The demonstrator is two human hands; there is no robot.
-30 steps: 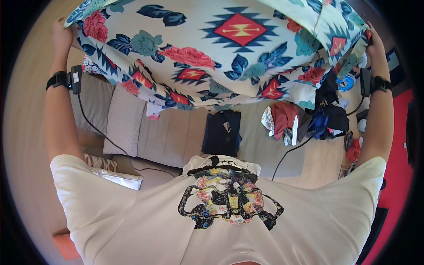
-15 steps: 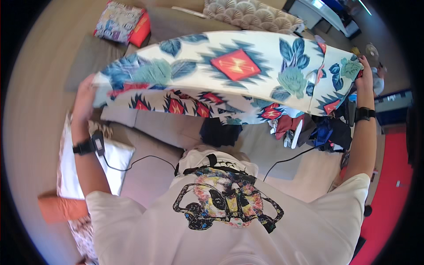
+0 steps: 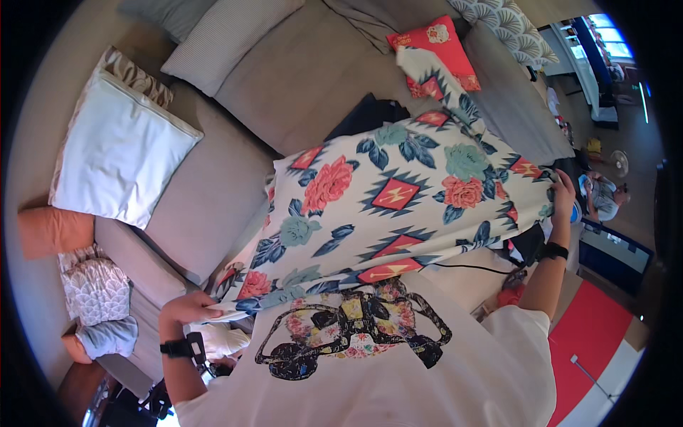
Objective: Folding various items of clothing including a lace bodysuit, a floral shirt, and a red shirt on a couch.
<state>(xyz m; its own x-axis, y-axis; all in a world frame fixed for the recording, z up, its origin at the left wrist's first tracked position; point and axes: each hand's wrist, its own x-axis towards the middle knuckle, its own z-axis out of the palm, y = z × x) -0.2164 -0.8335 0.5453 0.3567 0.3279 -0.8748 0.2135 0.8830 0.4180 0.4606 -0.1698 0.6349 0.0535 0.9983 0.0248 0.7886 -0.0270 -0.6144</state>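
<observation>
A large cream cloth (image 3: 341, 213) printed with roses, blue leaves and red diamond shapes is spread between my hands in front of my body. My left hand (image 3: 192, 307) grips its lower left corner, thumb and fingers pinched together. At the right, my right hand (image 3: 564, 193) has its fingers closed around the cloth's far edge. One narrow, sleeve-like end of the cloth stretches up at the top right, against a red cushion (image 3: 445, 53). Behind the cloth lies a dark folded garment (image 3: 366, 114), partly hidden.
A grey sofa (image 3: 284, 78) fills the space ahead. A white cushion (image 3: 121, 146) lies on it at the left, beside an orange cushion (image 3: 55, 233). Another person (image 3: 605, 199) is seen far right, near a fan (image 3: 618, 164). A thin black cable (image 3: 477, 268) runs near my right arm.
My arms have come down from a raised, outstretched position. The cloth has dropped nearer my chest and opened out, showing more of its print. The view has turned toward the sofa.
</observation>
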